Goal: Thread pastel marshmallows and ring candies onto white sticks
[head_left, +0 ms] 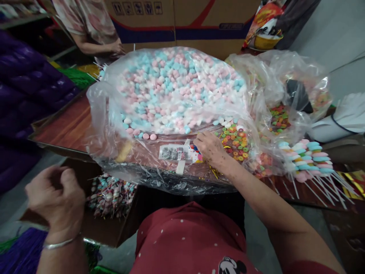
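My left hand (58, 198) is raised over the left side of an open cardboard box, its fingers curled; whether anything is in them is hidden. Inside that box lie many wrapped candy sticks (112, 196). My right hand (209, 148) rests at the table's front part with bent fingers at a printed label packet (182, 153); the fingertips' contact is unclear. Behind it, a large clear plastic bag spreads out with pink, blue and white candies (176, 87). Colourful ring candies (235, 140) lie just right of my right hand, and gold ties (213, 173) lie beneath it.
Skewered candy sticks (310, 158) are piled on the right, near a white container (333, 127). More bagged ring candies (281, 118) lie behind. A person's hand (116, 47) is at the back left, beside a big carton (182, 23). Purple packages (28, 95) stand left.
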`<state>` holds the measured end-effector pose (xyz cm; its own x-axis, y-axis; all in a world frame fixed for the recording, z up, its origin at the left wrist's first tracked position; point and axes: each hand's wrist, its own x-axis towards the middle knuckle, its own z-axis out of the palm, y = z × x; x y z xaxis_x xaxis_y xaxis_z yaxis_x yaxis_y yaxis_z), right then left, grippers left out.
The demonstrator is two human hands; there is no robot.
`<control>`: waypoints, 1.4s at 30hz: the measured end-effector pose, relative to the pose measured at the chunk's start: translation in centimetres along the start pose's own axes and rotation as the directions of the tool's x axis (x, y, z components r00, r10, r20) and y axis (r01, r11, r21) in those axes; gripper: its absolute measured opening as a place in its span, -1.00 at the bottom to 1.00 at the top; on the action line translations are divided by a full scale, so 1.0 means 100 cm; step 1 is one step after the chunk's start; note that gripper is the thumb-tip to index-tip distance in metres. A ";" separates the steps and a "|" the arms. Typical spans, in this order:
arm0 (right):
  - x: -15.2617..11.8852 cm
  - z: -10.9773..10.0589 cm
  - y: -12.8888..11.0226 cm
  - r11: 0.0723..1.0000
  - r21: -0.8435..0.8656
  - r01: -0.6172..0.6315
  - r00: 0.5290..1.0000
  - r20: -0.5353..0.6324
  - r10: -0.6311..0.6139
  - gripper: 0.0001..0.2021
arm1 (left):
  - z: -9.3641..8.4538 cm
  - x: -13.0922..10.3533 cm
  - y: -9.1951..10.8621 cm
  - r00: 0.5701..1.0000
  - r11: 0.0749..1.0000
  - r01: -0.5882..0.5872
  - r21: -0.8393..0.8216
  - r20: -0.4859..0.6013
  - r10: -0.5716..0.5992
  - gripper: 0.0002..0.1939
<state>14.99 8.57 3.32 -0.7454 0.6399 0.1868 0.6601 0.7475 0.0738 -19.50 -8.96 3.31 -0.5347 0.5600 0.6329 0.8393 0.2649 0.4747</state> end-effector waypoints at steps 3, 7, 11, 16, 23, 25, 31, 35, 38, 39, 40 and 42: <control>0.000 -0.003 -0.001 1.000 -0.007 -0.010 1.000 -0.029 0.009 -0.83 | 0.027 -0.003 0.060 0.928 0.919 -0.370 -0.141 -0.002 0.373 -0.89; -0.004 0.005 -0.001 0.989 0.127 0.073 0.996 0.044 -0.079 -0.89 | 0.076 -0.016 0.127 0.756 0.743 -0.505 -0.439 0.191 0.627 -0.88; -0.009 0.018 -0.004 0.981 0.182 0.063 0.994 0.073 -0.078 -0.91 | 0.112 -0.030 0.155 0.631 0.710 -0.463 -0.531 0.365 0.685 -0.86; -0.008 0.019 -0.006 0.978 0.207 0.032 0.995 0.089 -0.051 -0.89 | 0.132 -0.032 0.154 0.513 0.710 -0.403 -0.577 0.500 0.698 -0.86; -0.009 0.019 -0.004 0.971 0.235 -0.039 0.991 0.134 0.007 -0.86 | 0.138 -0.032 0.145 0.486 0.706 -0.372 -0.603 0.521 0.702 -0.78; -0.009 0.019 -0.006 0.973 0.223 -0.067 0.992 0.122 0.040 -0.88 | 0.138 -0.030 0.146 0.479 0.711 -0.385 -0.589 0.531 0.699 -0.78; -0.008 0.018 -0.012 0.983 0.170 -0.063 0.995 0.091 0.048 -0.84 | 0.139 -0.024 0.149 0.404 0.708 -0.414 -0.572 0.582 0.706 -0.94; -0.005 0.016 -0.012 0.986 0.151 -0.071 0.997 0.049 0.064 -0.78 | 0.138 -0.023 0.154 0.452 0.730 -0.403 -0.551 0.574 0.683 -0.92; -0.004 0.007 -0.008 0.990 0.133 -0.044 0.997 -0.051 0.051 -0.77 | 0.134 -0.020 0.159 0.487 0.716 -0.437 -0.544 0.526 0.697 -0.87; -0.004 0.003 -0.005 0.991 0.137 -0.015 0.996 -0.088 0.027 -0.78 | 0.131 -0.018 0.162 0.499 0.713 -0.432 -0.553 0.512 0.699 -0.87; -0.005 -0.002 -0.003 0.988 0.150 0.021 0.993 -0.122 -0.003 -0.78 | 0.129 -0.016 0.164 0.512 0.710 -0.416 -0.568 0.500 0.699 -0.86; -0.009 -0.013 0.001 0.973 0.212 0.091 0.983 -0.177 -0.054 -0.77 | 0.123 -0.013 0.170 0.519 0.700 -0.358 -0.618 0.492 0.699 -0.86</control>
<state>15.78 7.83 4.39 -0.7517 0.5573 0.3526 0.5547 0.8235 -0.1189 -3.32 4.49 3.10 0.3577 0.8620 0.3593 0.7184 -0.4998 0.4839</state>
